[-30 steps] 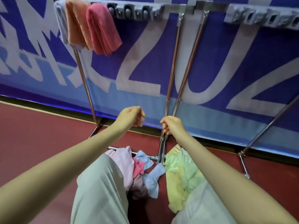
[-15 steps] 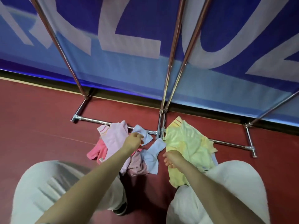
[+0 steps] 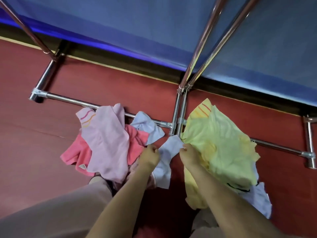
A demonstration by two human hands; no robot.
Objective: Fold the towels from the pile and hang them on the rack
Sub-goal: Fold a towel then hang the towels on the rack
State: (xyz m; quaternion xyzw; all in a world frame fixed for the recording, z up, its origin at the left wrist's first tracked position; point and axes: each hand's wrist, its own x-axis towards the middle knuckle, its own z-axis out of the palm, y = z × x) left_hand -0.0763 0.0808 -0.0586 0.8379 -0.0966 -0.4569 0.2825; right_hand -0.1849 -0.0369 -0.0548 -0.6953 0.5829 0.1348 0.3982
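A pile of towels lies on the red floor at the foot of the metal rack (image 3: 178, 117). A light blue towel (image 3: 165, 157) sits in the middle of it. My left hand (image 3: 151, 154) pinches its left edge and my right hand (image 3: 189, 154) pinches its right edge. Left of it lie a pale pink towel (image 3: 108, 141) over a coral pink towel (image 3: 75, 152). A yellow-green towel (image 3: 221, 145) lies on the right, over a yellow one. The rack's top rail is out of view.
The rack's chrome base bar (image 3: 72, 100) runs across the floor behind the pile, with slanted uprights (image 3: 211, 42) rising in the middle. A blue banner wall (image 3: 137, 23) stands close behind. My knees are at the bottom of the view.
The view dropped from the hung towels to the floor. Both hands went down from the rack uprights to the pile and took hold of the light blue towel.
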